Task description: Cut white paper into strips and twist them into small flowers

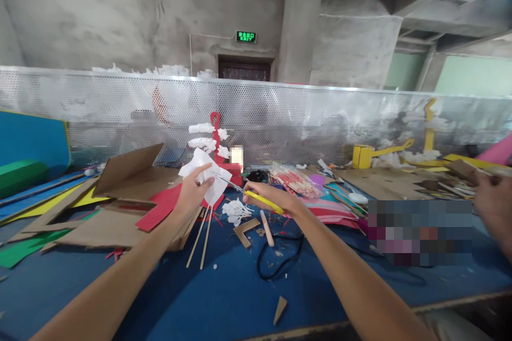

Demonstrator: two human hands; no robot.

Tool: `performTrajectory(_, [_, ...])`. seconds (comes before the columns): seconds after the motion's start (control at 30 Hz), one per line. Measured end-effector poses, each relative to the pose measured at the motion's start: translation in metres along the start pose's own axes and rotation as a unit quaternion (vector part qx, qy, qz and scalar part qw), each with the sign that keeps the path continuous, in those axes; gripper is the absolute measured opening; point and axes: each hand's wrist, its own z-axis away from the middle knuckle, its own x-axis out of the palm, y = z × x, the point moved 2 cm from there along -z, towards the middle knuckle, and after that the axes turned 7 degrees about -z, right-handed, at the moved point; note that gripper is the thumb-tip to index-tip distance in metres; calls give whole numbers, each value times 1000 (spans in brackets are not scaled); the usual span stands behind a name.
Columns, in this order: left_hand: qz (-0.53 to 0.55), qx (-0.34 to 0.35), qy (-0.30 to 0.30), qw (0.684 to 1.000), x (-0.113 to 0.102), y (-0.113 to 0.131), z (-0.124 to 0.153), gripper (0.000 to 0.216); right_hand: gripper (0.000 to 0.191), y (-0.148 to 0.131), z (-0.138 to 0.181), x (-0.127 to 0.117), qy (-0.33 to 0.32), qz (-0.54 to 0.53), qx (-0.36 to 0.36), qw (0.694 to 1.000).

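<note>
My left hand [192, 189] is closed on a white sheet of thin foam or paper [205, 175], held up above the blue table [224, 298]. My right hand [269, 196] grips yellow-handled scissors [260, 200]; their blades point left and meet the sheet's lower right edge. White cut scraps [236, 210] lie on the table just below the scissors. Behind the sheet stands a red upright model [218, 141] with white pieces stuck on it.
Cardboard sheets [128, 192], red foam [160, 205], thin wooden sticks [202, 240] and a black cable [280, 256] lie about. A packet of sticks [294, 178] sits behind my right hand. A perforated metal screen [304, 117] closes the far side. Another person's hand [494, 202] is at right.
</note>
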Motion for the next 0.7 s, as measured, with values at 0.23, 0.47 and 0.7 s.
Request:
performTrajectory(0.23, [18, 2, 15, 1000, -1, -2, -1, 44, 23, 11, -6, 3, 24, -3, -18, 1000])
performTrajectory(0.47, [33, -4, 15, 999, -1, -2, -2, 44, 21, 12, -7, 4, 33, -16, -26, 999])
performTrajectory(0.7, [32, -4, 25, 999, -1, -1, 0, 41, 27, 10, -5, 4, 28, -23, -23, 999])
